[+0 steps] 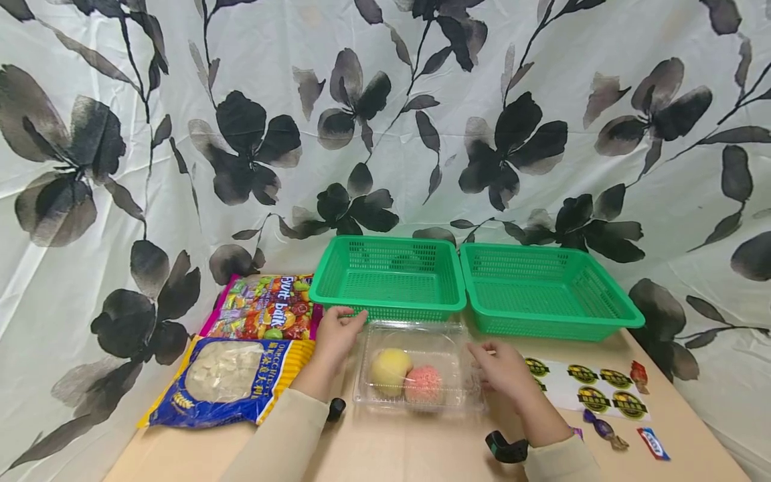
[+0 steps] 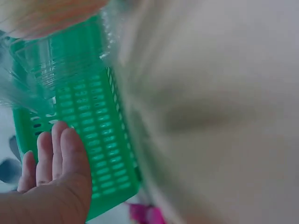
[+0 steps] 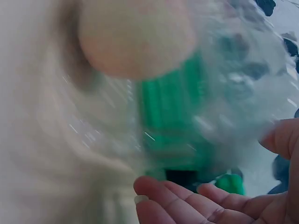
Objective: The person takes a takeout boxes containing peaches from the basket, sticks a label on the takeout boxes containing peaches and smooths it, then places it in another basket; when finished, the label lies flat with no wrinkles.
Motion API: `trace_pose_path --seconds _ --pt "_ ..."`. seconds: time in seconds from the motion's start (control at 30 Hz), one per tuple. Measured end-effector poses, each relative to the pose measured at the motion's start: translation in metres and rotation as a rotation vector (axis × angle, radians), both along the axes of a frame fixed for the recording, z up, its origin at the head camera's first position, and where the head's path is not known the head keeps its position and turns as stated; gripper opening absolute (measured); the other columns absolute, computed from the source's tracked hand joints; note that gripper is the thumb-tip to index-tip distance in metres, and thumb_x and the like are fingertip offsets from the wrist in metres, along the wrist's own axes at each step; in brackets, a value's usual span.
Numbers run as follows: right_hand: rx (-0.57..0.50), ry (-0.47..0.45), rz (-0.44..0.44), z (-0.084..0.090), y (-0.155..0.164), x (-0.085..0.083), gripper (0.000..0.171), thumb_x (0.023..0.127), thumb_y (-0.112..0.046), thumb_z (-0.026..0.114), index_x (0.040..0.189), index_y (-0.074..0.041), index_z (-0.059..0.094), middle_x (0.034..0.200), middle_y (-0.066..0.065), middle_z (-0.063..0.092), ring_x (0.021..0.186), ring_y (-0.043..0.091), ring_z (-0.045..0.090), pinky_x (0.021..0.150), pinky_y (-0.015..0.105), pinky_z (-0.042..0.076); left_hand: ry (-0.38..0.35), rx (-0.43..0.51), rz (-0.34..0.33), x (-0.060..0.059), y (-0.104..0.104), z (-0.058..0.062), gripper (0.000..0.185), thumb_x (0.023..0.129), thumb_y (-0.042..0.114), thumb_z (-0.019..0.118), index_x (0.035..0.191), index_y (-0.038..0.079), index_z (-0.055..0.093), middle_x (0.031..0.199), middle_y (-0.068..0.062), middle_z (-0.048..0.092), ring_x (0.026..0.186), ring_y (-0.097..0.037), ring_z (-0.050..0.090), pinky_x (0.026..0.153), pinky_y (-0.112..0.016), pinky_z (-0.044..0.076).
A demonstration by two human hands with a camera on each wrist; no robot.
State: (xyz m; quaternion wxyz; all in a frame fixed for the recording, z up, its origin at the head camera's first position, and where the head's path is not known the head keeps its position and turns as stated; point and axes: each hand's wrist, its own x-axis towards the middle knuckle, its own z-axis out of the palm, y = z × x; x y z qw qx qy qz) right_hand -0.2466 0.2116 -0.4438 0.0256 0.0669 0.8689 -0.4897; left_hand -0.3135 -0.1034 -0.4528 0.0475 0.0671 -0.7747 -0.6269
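Observation:
A clear plastic clamshell box (image 1: 418,335) lies on the table with a yellow ball (image 1: 390,369) and a pink ball (image 1: 424,384) inside. My left hand (image 1: 345,323) sits at the box's far left corner, fingers relaxed, against the front wall of the left green basket (image 1: 388,278). In the left wrist view the left hand (image 2: 56,158) lies straight-fingered beside the basket (image 2: 103,140) and holds nothing. My right hand (image 1: 492,356) is at the box's right edge. In the right wrist view the right hand (image 3: 210,200) shows an open palm by the blurred box (image 3: 224,107).
A second green basket (image 1: 545,294) stands to the right of the first. Two snack bags, one colourful (image 1: 265,306) and one blue and yellow (image 1: 225,378), lie at the left. A sticker sheet (image 1: 593,388) and wrapped candies (image 1: 605,432) lie at the right. A flowered cloth hangs behind.

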Motion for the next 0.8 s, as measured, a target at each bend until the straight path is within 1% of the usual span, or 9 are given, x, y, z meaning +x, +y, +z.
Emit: trace_pose_path --seconds 0.1,0.2,0.3,0.37,0.47,0.53,0.67,0.73,0.8 --pt "-0.029 0.006 0.028 0.009 0.01 -0.003 0.054 0.104 -0.04 0.058 0.128 0.008 0.058 0.099 0.019 0.071 0.077 0.022 0.071 0.066 0.037 0.061 0.072 -0.197 -0.038 0.01 -0.002 0.006 0.054 0.096 0.043 0.071 0.133 0.006 0.057 0.115 -0.013 0.07 0.104 -0.029 0.069 0.086 -0.044 0.059" --pt "0.04 0.031 0.065 0.016 0.024 -0.005 0.046 0.105 -0.035 0.056 0.123 0.006 0.062 0.103 0.019 0.071 0.083 0.023 0.071 0.067 0.035 0.059 0.106 -0.284 -0.093 0.021 -0.004 0.01 0.06 0.095 0.046 0.071 0.137 0.006 0.056 0.12 -0.013 0.07 0.109 -0.028 0.069 0.092 -0.046 0.058" --pt "0.134 0.051 0.11 0.021 0.041 -0.007 0.041 0.106 -0.033 0.054 0.122 0.004 0.065 0.108 0.018 0.07 0.092 0.025 0.067 0.071 0.037 0.056 0.115 -0.34 -0.156 0.031 -0.006 0.013 0.061 0.095 0.045 0.071 0.137 0.004 0.057 0.123 -0.015 0.069 0.11 -0.029 0.068 0.095 -0.046 0.057" --pt "0.185 0.062 0.132 0.024 0.055 -0.007 0.04 0.107 -0.032 0.053 0.123 0.002 0.065 0.114 0.019 0.068 0.1 0.029 0.065 0.076 0.041 0.055 0.113 -0.358 -0.188 0.037 -0.008 0.013 0.059 0.095 0.044 0.071 0.136 0.003 0.058 0.124 -0.015 0.069 0.109 -0.028 0.068 0.095 -0.046 0.057" --pt "0.217 0.069 0.144 0.026 0.077 -0.009 0.042 0.108 -0.032 0.052 0.128 0.004 0.062 0.124 0.022 0.065 0.113 0.037 0.062 0.085 0.049 0.054 0.113 -0.369 -0.202 0.044 -0.01 0.012 0.056 0.095 0.04 0.072 0.135 0.003 0.059 0.122 -0.015 0.069 0.107 -0.028 0.067 0.094 -0.046 0.057" --pt "0.232 0.069 0.132 0.024 0.091 -0.011 0.043 0.108 -0.031 0.051 0.129 0.006 0.061 0.125 0.025 0.064 0.116 0.04 0.06 0.087 0.052 0.054 0.109 -0.369 -0.2 0.047 -0.01 0.011 0.056 0.094 0.038 0.073 0.136 0.003 0.058 0.122 -0.016 0.068 0.106 -0.03 0.067 0.093 -0.046 0.057" --pt "0.304 0.058 0.111 0.013 0.118 -0.014 0.043 0.107 -0.027 0.051 0.128 0.01 0.06 0.123 0.03 0.063 0.111 0.043 0.062 0.082 0.051 0.055 0.064 -0.414 -0.204 0.052 -0.012 0.011 0.065 0.092 0.042 0.075 0.139 0.003 0.056 0.122 -0.017 0.068 0.106 -0.031 0.068 0.091 -0.047 0.058" --pt "0.336 0.041 0.105 0.006 0.129 -0.015 0.043 0.106 -0.024 0.052 0.127 0.012 0.06 0.121 0.031 0.064 0.106 0.041 0.064 0.079 0.049 0.056 0.025 -0.45 -0.222 0.053 -0.012 0.011 0.072 0.089 0.047 0.076 0.141 0.002 0.054 0.118 -0.015 0.07 0.1 -0.028 0.068 0.086 -0.046 0.059" --pt "0.347 0.014 0.098 -0.001 0.139 -0.015 0.041 0.105 -0.021 0.052 0.126 0.014 0.06 0.116 0.031 0.065 0.098 0.037 0.067 0.073 0.045 0.057 -0.025 -0.467 -0.248 0.055 -0.012 0.011 0.08 0.087 0.051 0.077 0.143 0.0 0.052 0.109 -0.011 0.071 0.09 -0.024 0.068 0.08 -0.042 0.059"
